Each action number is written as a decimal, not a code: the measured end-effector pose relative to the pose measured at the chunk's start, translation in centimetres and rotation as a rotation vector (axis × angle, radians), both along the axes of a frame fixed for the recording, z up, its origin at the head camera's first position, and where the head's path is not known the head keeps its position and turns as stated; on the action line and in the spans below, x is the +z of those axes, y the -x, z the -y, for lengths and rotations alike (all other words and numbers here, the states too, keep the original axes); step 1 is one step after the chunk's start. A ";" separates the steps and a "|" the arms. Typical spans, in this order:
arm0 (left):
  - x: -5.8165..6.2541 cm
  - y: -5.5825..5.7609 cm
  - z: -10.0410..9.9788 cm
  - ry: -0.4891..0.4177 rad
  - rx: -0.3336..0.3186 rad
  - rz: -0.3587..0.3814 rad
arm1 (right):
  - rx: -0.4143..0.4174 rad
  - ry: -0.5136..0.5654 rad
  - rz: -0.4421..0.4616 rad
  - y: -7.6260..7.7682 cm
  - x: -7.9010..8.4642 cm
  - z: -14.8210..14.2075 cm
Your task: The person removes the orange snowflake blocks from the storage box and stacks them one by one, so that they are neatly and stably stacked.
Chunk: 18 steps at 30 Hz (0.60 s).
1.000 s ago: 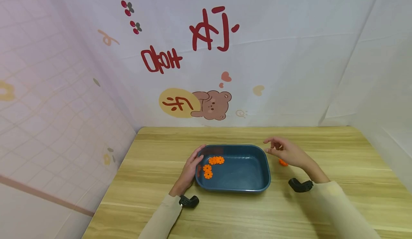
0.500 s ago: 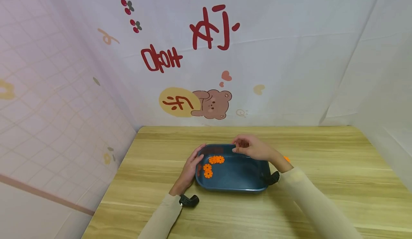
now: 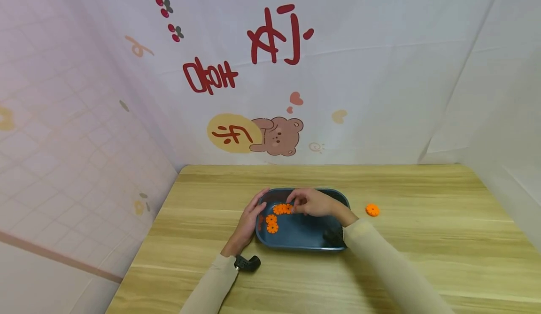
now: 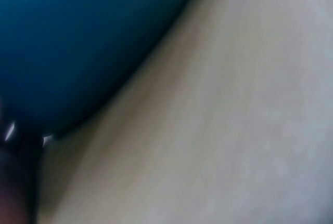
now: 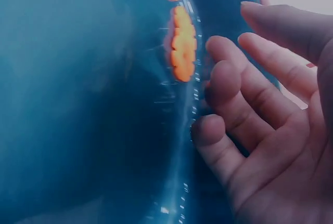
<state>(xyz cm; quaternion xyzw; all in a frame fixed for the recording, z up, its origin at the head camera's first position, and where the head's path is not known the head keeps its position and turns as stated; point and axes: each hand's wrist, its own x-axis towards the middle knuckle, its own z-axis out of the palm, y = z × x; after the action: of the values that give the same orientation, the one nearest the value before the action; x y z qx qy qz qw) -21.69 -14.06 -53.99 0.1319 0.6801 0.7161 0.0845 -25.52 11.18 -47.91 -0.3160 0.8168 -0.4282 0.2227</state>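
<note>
A dark blue rectangular tray [image 3: 313,248] stands on the wooden table. Along its left end, my left hand [image 3: 246,222] holds the rim, thumb over the edge and fingers down the outside. Orange, flower-edged discs [image 3: 272,228] lie inside, in a left group and a row by the far wall. My right hand [image 3: 314,202] reaches into the tray from the right, fingertips beside that row. The right wrist view shows its fingers [image 5: 209,129] loosely bent with nothing between them, close to the orange discs [image 5: 183,52]. The left wrist view is blurred and shows mostly the tray's outer wall [image 4: 78,42].
Another orange disc [image 3: 372,210] lies on the table to the right of the tray. Behind the wooden table [image 3: 422,239] hangs a white printed cloth [image 3: 380,70], and more cloth closes off both sides. A black wrist camera [image 3: 248,263] sits on the left wrist.
My right hand has moved left, from above the loose disc at the right, across the tray's rim and down to the far row of discs. My left hand stays at the tray's left end.
</note>
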 end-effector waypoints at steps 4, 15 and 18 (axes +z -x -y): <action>0.0 0.0 0.1 0.016 0.002 0.004 | 0.019 -0.049 0.030 0.1 -0.3 0.5; 0.1 -0.1 0.0 0.016 0.003 -0.010 | -0.002 -0.125 0.082 0.4 -1.1 0.6; 0.1 0.0 0.0 0.018 0.007 -0.004 | -0.006 -0.138 0.073 0.3 -1.3 0.7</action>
<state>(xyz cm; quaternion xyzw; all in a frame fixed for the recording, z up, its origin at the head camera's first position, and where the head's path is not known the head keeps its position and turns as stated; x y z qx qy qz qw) -21.65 -14.02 -53.92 0.1303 0.6873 0.7099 0.0818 -25.86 10.53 -49.18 -0.2817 0.8367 -0.3827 0.2721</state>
